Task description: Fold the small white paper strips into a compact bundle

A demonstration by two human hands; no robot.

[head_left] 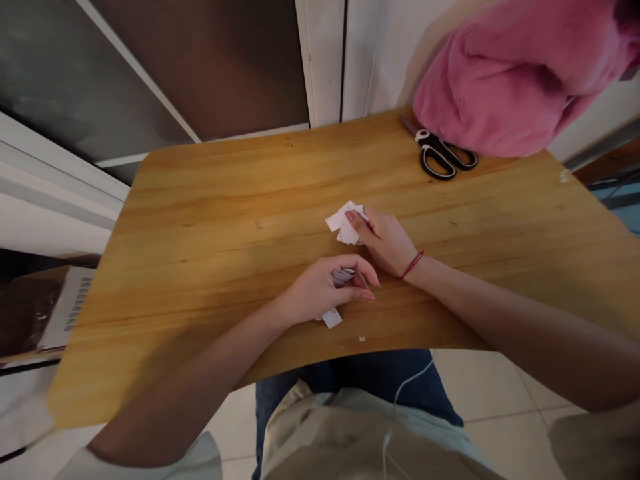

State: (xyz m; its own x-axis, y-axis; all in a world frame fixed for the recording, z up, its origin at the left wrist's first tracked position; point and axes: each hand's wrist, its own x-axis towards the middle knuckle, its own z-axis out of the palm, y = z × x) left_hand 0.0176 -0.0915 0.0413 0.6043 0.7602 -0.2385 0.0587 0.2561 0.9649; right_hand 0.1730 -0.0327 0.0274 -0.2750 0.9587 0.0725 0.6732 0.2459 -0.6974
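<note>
Small white paper slips (pixel 343 224) fan out from my right hand (pixel 387 243), pinched beneath its thumb just above the wooden table. Closer to my body, my left hand (pixel 323 287) curls loosely around more paper slips (pixel 343 276), their edges showing inside the palm. Part of that bunch is hidden by the fingers. Another white slip (pixel 332 318) pokes out below the left hand, by the tabletop; its upper end is covered. The two hands are close together, the right one a little farther from me. A red string bracelet circles the right wrist.
Black-handled scissors (pixel 440 152) lie at the back right of the wooden table (pixel 225 200), against a pink plush item (pixel 505 87). A tiny white scrap (pixel 362 339) is near the front edge. An open cardboard box (pixel 60 310) stands left of the table.
</note>
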